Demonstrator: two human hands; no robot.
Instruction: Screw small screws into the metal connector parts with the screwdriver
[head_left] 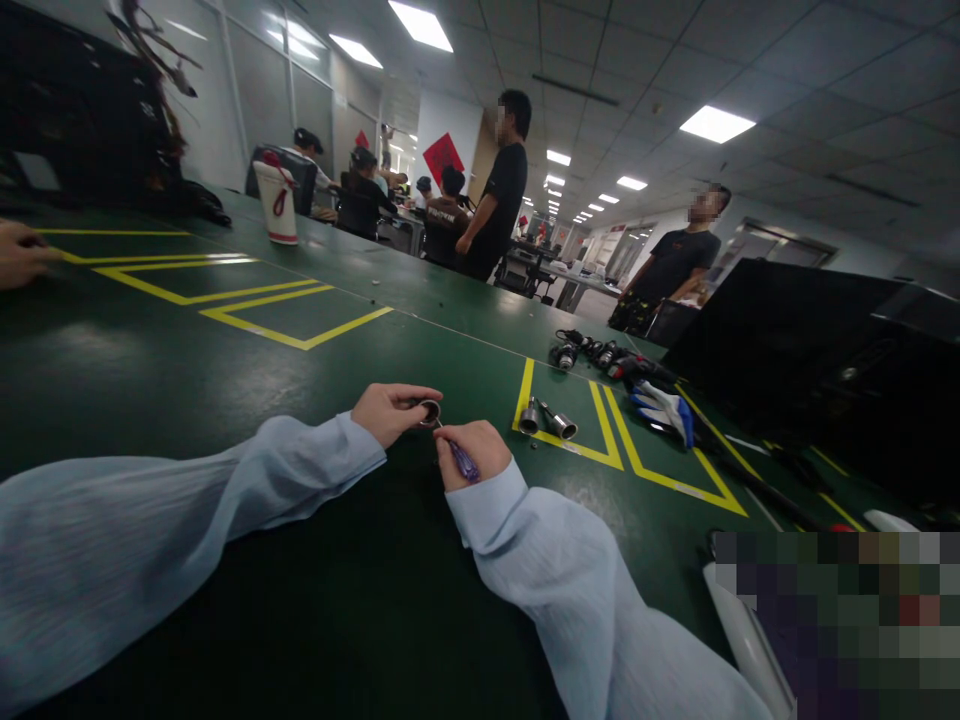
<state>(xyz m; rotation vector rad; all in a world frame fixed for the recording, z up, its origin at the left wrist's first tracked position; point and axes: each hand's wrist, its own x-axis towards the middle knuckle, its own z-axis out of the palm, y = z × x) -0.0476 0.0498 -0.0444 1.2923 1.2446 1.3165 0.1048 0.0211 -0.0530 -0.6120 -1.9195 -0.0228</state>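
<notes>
Over the green table, my left hand [386,411] pinches a small round metal part [430,411] with a dark hollow opening that faces me. My right hand [480,448] is closed around a screwdriver [463,462] with a translucent purple handle. Its thin shaft points up and left to the rim of the metal part; whether the tip touches it I cannot tell. Both hands are close together, with light blue sleeves to the wrists. To the right of them, a short metal cup-shaped part [529,417] and a longer metal cylinder [559,424] lie inside a yellow taped outline.
A white and blue glove [664,413] and black cables with connectors [568,352] lie to the right. A white cup [277,200] stands at the far left. Another person's hand [24,255] rests at the left edge. Black cases flank the table; several people are beyond it.
</notes>
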